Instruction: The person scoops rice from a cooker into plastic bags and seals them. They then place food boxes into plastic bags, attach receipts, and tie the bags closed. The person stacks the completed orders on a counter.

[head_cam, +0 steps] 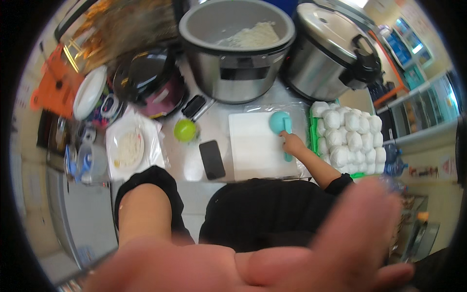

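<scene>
My left hand (233, 266) is very close to the camera, large and blurred along the bottom; its edge is cut off, and whether it holds anything is hidden. My right hand (292, 143) is on the handle of a teal round-ended scoop or mould (279, 122), its fingers around the handle. The scoop lies over the upper right of a white cutting board (255, 149). Right of that hand, white wrapped round bundles (346, 131) are piled in a green crate (313, 126). A black phone (212, 160) lies left of the board.
Behind the board stand a large open rice cooker (248, 82) with white rice (257, 35) inside and a lidded steel cooker (321, 54). Leftward are a purple cooker (160, 100), a lime-green cup (185, 130), a white bowl of rice (129, 149) and a clear pitcher (95, 162).
</scene>
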